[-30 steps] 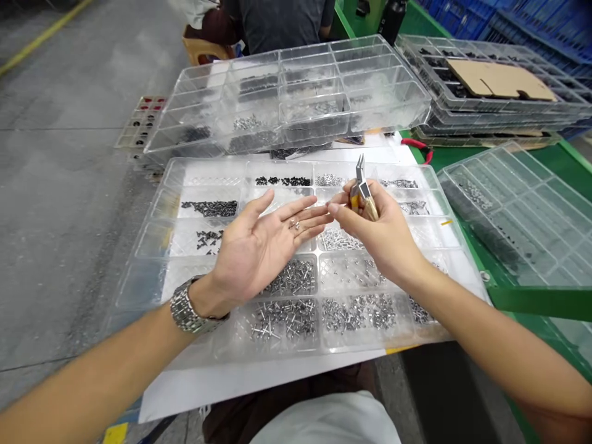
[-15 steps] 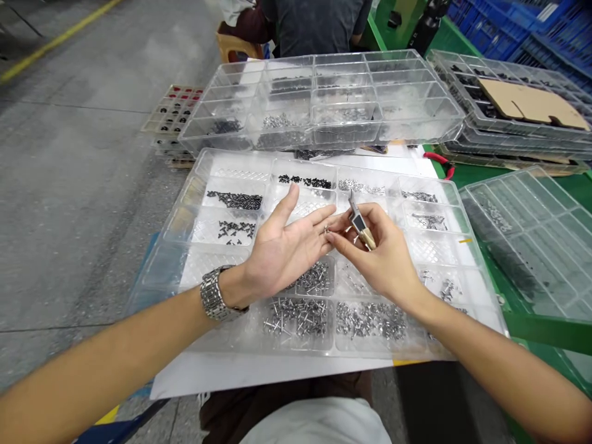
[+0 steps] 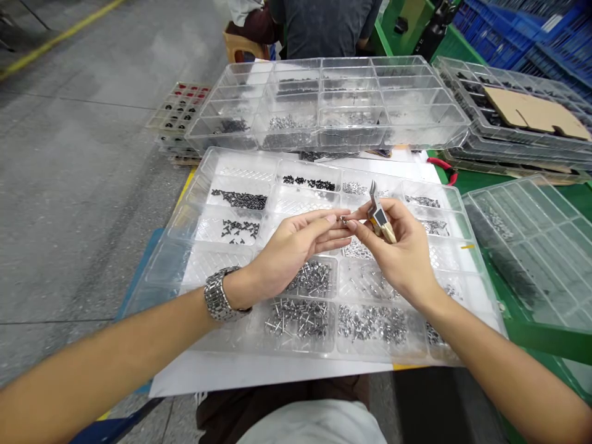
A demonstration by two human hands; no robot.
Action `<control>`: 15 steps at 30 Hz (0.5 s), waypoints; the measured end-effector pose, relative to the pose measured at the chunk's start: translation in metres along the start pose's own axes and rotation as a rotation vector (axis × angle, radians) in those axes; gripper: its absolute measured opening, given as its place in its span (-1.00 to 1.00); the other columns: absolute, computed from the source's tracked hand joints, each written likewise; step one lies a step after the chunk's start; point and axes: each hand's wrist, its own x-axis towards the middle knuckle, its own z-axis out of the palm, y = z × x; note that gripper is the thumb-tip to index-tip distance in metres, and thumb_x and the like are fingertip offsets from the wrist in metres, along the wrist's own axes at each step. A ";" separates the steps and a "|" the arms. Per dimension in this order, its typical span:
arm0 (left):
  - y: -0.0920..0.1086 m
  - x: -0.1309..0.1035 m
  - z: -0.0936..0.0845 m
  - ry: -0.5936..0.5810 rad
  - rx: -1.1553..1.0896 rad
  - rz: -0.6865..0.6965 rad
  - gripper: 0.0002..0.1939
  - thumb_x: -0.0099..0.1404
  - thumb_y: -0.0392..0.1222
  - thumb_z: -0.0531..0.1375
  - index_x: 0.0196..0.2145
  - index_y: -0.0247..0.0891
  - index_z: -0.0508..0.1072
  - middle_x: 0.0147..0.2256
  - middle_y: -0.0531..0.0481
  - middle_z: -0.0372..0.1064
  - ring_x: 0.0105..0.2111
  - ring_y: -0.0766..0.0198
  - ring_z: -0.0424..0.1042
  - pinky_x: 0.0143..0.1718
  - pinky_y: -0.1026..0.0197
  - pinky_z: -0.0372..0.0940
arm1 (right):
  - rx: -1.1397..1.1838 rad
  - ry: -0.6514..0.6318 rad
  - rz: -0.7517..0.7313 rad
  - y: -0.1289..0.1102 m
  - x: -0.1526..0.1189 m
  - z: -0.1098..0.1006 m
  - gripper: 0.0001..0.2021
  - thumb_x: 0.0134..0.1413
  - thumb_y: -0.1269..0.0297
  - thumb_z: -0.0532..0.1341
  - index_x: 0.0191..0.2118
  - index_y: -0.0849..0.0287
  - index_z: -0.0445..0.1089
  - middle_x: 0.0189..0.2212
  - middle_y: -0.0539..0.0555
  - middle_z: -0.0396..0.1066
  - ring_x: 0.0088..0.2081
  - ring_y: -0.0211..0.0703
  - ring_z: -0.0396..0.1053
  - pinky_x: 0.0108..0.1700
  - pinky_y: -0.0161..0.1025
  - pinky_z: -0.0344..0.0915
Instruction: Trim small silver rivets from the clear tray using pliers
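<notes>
My left hand (image 3: 296, 243), a metal-banded watch on its wrist, has its fingers stretched to the right and its thumb pressed down near their tips. A small shiny metal part (image 3: 343, 220) sits at those fingertips, where both hands meet; its exact shape is too small to make out. My right hand (image 3: 400, 243) is closed around a pliers-like tool (image 3: 380, 216) with pointed grey jaws facing up and a beige handle. The right thumb and forefinger also touch the metal part. Below both hands lies a clear compartment tray (image 3: 272, 353) of small metal and black pieces.
Behind stands another clear compartment tray (image 3: 398, 137). Stacked trays with a cardboard piece (image 3: 531, 112) are at the back right, and a tilted clear tray (image 3: 546, 246) lies nearer. A red-handled tool (image 3: 444, 166) rests on the green table. A person in dark clothing (image 3: 324, 28) sits beyond.
My left thumb has come down from spread to rest on the fingers. My right hand has shifted slightly right, with the tool turned more upright. The view has moved a little.
</notes>
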 end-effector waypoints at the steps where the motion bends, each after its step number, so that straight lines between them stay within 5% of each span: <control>1: 0.000 -0.001 0.001 0.025 0.019 0.002 -0.72 0.55 -0.11 0.35 0.10 -0.26 0.74 0.13 -0.27 0.69 0.09 0.05 0.72 0.25 0.04 0.57 | -0.003 0.001 -0.009 -0.001 0.000 -0.001 -0.72 0.28 0.14 0.53 -0.01 0.00 0.51 -0.09 0.07 0.66 -0.15 -0.02 0.61 -0.07 -0.03 0.58; 6: 0.002 -0.005 0.003 0.140 0.132 0.040 -0.65 0.50 -0.04 0.42 0.12 -0.31 0.69 -0.02 -0.26 0.73 -0.07 0.05 0.76 -0.14 0.13 0.69 | -0.023 -0.006 -0.026 -0.004 0.001 -0.002 -0.74 0.28 0.15 0.54 -0.03 0.00 0.53 -0.08 0.07 0.67 -0.19 -0.05 0.59 -0.10 -0.06 0.57; 15: 0.000 -0.007 0.003 0.158 0.237 0.088 -0.66 0.39 -0.05 0.52 -0.01 -0.35 0.73 -0.20 -0.19 0.72 -0.21 0.12 0.74 -0.29 0.22 0.66 | -0.128 0.026 -0.073 -0.008 -0.002 -0.002 -0.78 0.35 0.15 0.50 -0.04 0.01 0.51 -0.07 0.06 0.66 -0.31 -0.13 0.49 -0.28 -0.12 0.45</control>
